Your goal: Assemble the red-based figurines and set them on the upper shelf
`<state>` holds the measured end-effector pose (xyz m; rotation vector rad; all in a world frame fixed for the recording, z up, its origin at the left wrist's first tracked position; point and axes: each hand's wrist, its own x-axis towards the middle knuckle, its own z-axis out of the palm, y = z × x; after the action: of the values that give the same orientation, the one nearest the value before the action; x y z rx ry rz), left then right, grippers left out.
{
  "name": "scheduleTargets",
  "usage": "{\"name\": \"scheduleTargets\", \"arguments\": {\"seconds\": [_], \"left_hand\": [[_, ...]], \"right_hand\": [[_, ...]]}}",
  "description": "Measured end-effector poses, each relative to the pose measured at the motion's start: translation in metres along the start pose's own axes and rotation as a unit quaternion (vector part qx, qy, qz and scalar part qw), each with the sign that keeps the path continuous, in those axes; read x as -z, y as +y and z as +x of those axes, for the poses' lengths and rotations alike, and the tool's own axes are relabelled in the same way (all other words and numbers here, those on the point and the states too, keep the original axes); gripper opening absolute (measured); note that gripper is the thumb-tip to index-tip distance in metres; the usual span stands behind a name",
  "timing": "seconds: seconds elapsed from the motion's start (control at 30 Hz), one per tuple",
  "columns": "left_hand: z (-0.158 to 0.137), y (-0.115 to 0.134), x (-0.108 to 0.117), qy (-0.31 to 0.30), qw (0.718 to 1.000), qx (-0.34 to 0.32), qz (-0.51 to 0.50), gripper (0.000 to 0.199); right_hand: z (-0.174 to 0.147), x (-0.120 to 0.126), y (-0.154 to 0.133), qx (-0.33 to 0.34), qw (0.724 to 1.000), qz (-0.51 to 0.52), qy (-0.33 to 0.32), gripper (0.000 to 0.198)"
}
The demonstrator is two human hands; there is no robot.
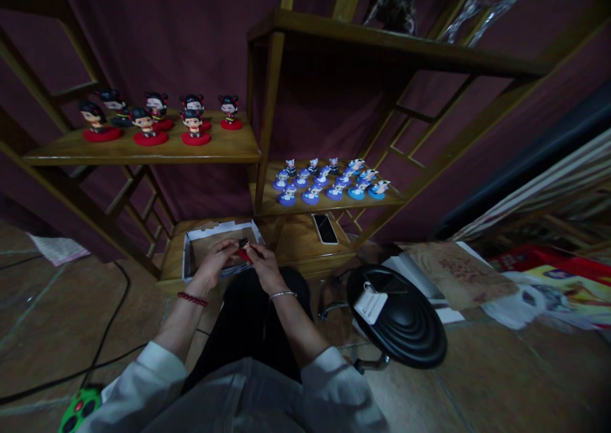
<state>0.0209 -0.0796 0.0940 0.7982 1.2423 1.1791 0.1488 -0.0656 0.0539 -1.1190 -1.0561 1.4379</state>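
Both my hands meet over a shallow white cardboard box (186,249) on the lowest shelf. Between them is a small figurine (244,247) with a dark head and a red part. My left hand (217,260), below a red bead bracelet, pinches it from the left. My right hand (265,264), with a silver bangle at the wrist, grips it from the right. My fingers cover much of it. On the upper left shelf stand several black-haired figurines (192,126) on red round bases.
Several small purple and blue figurines (312,193) stand in rows on the right shelf (272,211). Below them lies a phone (325,228). A black round stool (405,318) with a white charger (371,304) is at my right. Cables (112,318) cross the floor at left.
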Motion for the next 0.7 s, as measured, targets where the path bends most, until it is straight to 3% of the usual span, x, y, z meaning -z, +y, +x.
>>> {"name": "scheduleTargets", "arguments": {"seconds": [0.3,0.7], "left_hand": [[-0.008,-0.004,-0.001,-0.085,0.996,-0.021,0.0,0.055],[0.0,-0.013,-0.001,-0.074,0.992,-0.082,0.056,0.048]], "right_hand": [[-0.002,-0.006,-0.005,-0.039,0.992,0.115,0.017,0.035],[0.0,-0.011,0.005,-0.014,0.994,0.107,0.019,0.034]]}}
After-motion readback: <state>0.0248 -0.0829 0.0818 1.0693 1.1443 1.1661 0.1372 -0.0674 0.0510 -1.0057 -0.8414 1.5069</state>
